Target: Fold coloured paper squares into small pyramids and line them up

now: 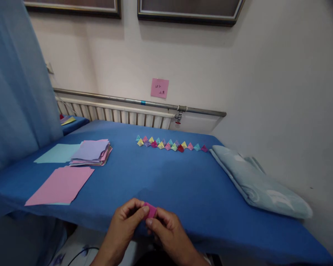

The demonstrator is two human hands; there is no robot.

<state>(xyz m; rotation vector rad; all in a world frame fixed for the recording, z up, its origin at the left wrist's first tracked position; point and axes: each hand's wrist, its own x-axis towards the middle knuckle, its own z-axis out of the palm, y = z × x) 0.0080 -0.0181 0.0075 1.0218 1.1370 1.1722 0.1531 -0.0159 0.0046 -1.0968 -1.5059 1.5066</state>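
A small piece of folded magenta paper (151, 211) is pinched between my two hands above the front edge of the blue-covered table. My left hand (126, 221) grips its left side with thumb and bent fingers. On the other side, my right hand (168, 227) holds the lower right edge between thumb and fingers. The folds facing away from me are hidden. Farther back, small folded paper pieces (168, 146) in several colours lie in two rows. A stack of coloured paper (90, 151) lies to the left, with larger pink sheets (62, 184) in front of it.
Light blue sheets (57, 153) lie beside the stack. A folded pale green blanket (261, 181) rests at the right. Along the wall run a radiator (122, 116) and a metal pipe (113, 98). A blue curtain (19, 81) hangs at the left.
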